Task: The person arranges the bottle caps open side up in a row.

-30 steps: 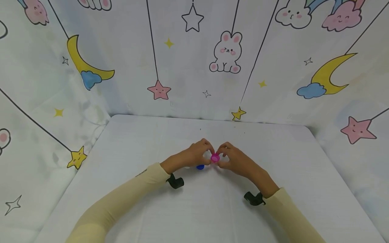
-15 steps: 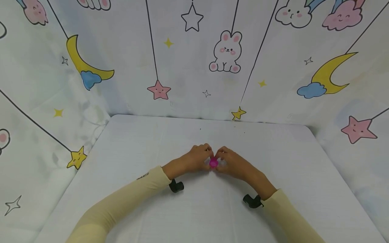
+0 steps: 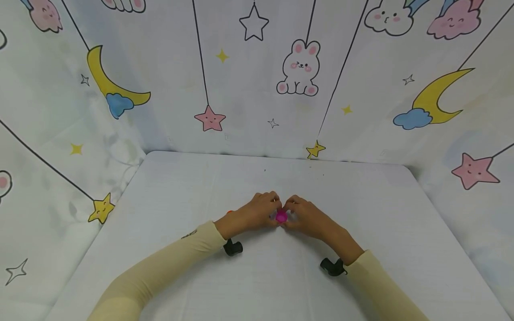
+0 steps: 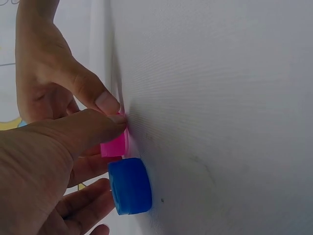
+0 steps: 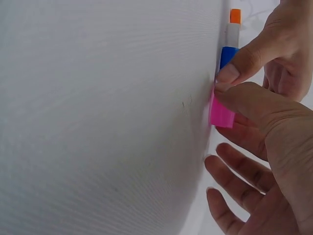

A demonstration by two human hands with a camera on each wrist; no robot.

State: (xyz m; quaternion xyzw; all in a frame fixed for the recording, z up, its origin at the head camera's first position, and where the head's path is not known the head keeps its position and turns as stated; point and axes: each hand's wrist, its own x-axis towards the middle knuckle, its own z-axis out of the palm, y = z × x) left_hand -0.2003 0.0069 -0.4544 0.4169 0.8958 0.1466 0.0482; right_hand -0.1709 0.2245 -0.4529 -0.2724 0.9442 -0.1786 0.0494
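A pink bottle cap [image 3: 282, 216] is held low at the white table between both hands. In the head view my left hand [image 3: 254, 212] pinches it from the left, and my right hand [image 3: 313, 218] from the right. Thumbs meet at the near side of the pink cap [image 4: 115, 147] in the left wrist view. Beside it stands a blue cap [image 4: 131, 187], near the left hand's fingers. The right wrist view shows a white cap [image 5: 233, 34] and an orange cap [image 5: 235, 16] lined up beyond the blue one. The left hand hides most of this row from the head camera.
The white-covered table [image 3: 257, 276] spreads around the hands. Behind it hangs a white backdrop [image 3: 160, 26] printed with moons, stars and a rabbit. A dark wrist camera [image 3: 234, 248] sits under the left wrist, another camera [image 3: 332, 267] by the right.
Both hands have come down slightly toward the person with the pink cap. The blue cap, visible a second ago, is now behind the left hand, and a bit of orange shows past the left wrist.
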